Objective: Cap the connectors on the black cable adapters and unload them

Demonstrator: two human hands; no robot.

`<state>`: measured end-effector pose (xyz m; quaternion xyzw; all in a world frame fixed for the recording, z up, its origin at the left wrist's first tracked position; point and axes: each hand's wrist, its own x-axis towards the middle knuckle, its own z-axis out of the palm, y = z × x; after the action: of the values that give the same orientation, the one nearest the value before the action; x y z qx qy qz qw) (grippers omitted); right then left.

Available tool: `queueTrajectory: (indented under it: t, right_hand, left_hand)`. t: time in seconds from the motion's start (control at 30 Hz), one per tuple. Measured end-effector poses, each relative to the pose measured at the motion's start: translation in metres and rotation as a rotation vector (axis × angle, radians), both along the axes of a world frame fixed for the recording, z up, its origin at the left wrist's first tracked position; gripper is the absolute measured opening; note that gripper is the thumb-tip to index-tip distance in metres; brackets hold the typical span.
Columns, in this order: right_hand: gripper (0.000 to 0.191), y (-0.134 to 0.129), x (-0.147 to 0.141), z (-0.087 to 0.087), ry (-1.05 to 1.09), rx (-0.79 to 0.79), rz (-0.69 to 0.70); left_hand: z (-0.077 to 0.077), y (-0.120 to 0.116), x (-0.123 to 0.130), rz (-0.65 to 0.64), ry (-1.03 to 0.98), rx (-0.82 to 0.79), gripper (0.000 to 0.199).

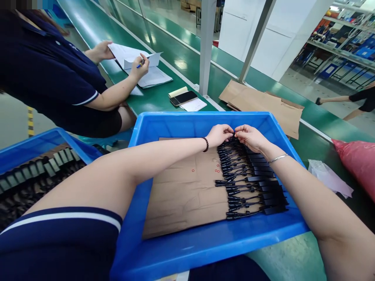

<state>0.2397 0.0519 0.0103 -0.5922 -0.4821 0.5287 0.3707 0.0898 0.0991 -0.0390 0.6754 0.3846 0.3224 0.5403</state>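
Note:
A blue plastic bin (187,249) holds a row of black cables with plug ends and flat black blocks (265,187), laid side by side on brown cardboard (181,199). At the far end of that row, my left hand (220,135) pinches what looks like the end of a black cable. Fingertips of my right hand (249,137) are pinched together right beside it, almost touching the left ones; what is between them is too small to make out. Several small red rings (193,170) lie loose on the cardboard, left of the cables.
A co-worker (58,70) at the left holds papers (131,58) and a pen. Beyond the bin, a phone (183,98) and notepad lie on the green conveyor (149,102), with flat cardboard (260,101) and a pink bag (357,160) further right. Another filled blue bin (67,142) stands left.

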Motion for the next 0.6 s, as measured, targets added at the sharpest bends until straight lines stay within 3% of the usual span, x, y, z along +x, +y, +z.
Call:
queueTrajectory:
  t: [0.27, 0.43, 0.6]
  right_hand:
    - [0.013, 0.001, 0.000, -0.007, -0.225, 0.061, -0.004]
    - [0.009, 0.004, 0.005, -0.013, -0.413, 0.169, -0.010]
    - [0.003, 0.004, 0.006, -0.011, -0.429, 0.109, 0.027]
  left_hand:
    - [-0.004, 0.001, 0.000, -0.017, -0.017, 0.011, 0.012]
    - [0.004, -0.003, -0.003, 0.014, 0.028, 0.025, 0.015]
    - [0.013, -0.004, -0.006, -0.060, 0.233, 0.228, 0.017]
